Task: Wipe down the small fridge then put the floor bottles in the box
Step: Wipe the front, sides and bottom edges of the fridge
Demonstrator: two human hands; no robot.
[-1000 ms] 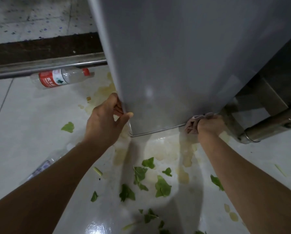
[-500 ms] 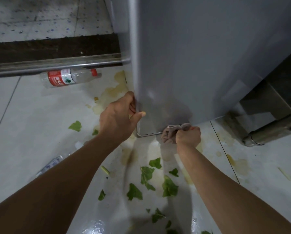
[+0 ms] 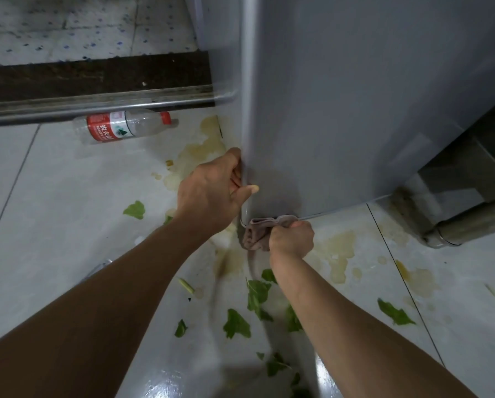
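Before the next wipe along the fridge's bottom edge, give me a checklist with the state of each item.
1. Cloth held in right hand: ok.
2. Cloth against the bottom corner of the fridge: ok.
3. Left hand grips the fridge's front edge to steady it: ok.
4. Floor under the fridge clean: not ok, yellow stains and leaves there.
5. Bottle boxed: not ok, it lies on the floor.
6. Box within reach: cannot tell, none in view.
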